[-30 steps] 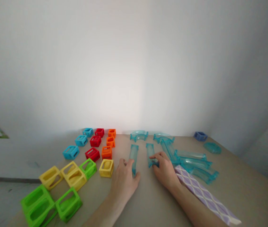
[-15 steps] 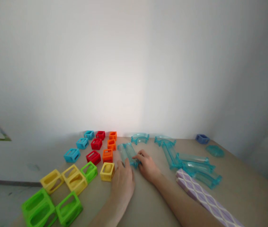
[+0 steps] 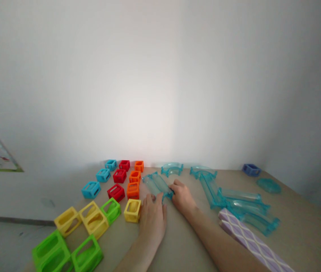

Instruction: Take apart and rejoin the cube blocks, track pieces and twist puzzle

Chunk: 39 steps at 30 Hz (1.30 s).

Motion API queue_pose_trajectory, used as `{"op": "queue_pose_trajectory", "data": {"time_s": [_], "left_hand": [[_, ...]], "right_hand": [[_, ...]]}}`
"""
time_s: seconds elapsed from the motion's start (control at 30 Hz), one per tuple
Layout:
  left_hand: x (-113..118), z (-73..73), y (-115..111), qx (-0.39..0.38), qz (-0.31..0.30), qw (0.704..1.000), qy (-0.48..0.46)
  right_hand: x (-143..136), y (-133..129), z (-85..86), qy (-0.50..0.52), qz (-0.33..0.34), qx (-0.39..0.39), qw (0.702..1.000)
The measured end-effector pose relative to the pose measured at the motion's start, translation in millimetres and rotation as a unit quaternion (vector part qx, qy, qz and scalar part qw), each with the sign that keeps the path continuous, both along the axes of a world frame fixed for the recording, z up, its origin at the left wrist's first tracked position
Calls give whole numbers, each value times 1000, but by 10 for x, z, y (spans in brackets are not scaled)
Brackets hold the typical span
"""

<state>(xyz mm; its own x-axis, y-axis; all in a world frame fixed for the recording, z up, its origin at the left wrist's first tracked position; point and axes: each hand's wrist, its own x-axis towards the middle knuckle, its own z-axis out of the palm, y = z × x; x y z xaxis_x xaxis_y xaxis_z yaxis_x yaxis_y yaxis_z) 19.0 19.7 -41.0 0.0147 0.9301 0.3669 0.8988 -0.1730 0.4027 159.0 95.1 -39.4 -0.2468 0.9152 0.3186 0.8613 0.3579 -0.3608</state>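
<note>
Two clear blue marble-run track pieces [image 3: 156, 183] lie side by side on the table, their near ends toward me. My left hand [image 3: 152, 217] is at the near end of the left piece, its bent fingers closed on the end. With fingers curled, my right hand [image 3: 183, 196] grips the near right corner of the right piece. A yellow cube frame [image 3: 133, 210] stands just left of my left hand. Behind the pair sits a curved clear blue track piece [image 3: 172, 169], untouched.
Blue [image 3: 91, 189], red [image 3: 116, 192] and orange cube frames [image 3: 133, 190] stand in rows at the left. Larger green frames [image 3: 87, 254] are nearer. More clear blue track [image 3: 247, 207] and a purple patterned box [image 3: 252, 238] lie right. A wall [image 3: 160, 94] rises behind.
The two track pieces have turned slightly, near ends swinging right. My right hand has closed on their right corner. The whole view has shifted a little.
</note>
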Motion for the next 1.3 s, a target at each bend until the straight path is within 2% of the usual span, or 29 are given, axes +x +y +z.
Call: {"op": "queue_pose_trajectory", "data": {"time_s": [0.27, 0.4, 0.5, 0.6, 0.7, 0.97, 1.13, 1.3], "left_hand": [[34, 57, -19, -52, -15, 999, -2], [27, 27, -6, -57, 6, 998, 7], [18, -21, 8, -40, 18, 999, 4], [17, -62, 16, -7, 22, 1000, -11], [23, -72, 21, 14, 17, 999, -29], [51, 42, -69, 34, 23, 997, -59], [58, 149, -145, 52, -17, 995, -85], [66, 174, -158, 41, -58, 992, -101]], "right_hand": [[-28, 157, 18, -27, -69, -18, 997], [-47, 221, -5, -23, -112, -18, 993], [-44, 247, -19, -7, -115, -7, 993], [-27, 259, -38, 19, -86, 15, 996], [-9, 260, -68, 46, -29, 32, 998], [31, 195, -45, 106, 103, 53, 988], [32, 141, 9, 141, 134, 54, 979], [-7, 160, -3, 162, 148, 51, 974]]}}
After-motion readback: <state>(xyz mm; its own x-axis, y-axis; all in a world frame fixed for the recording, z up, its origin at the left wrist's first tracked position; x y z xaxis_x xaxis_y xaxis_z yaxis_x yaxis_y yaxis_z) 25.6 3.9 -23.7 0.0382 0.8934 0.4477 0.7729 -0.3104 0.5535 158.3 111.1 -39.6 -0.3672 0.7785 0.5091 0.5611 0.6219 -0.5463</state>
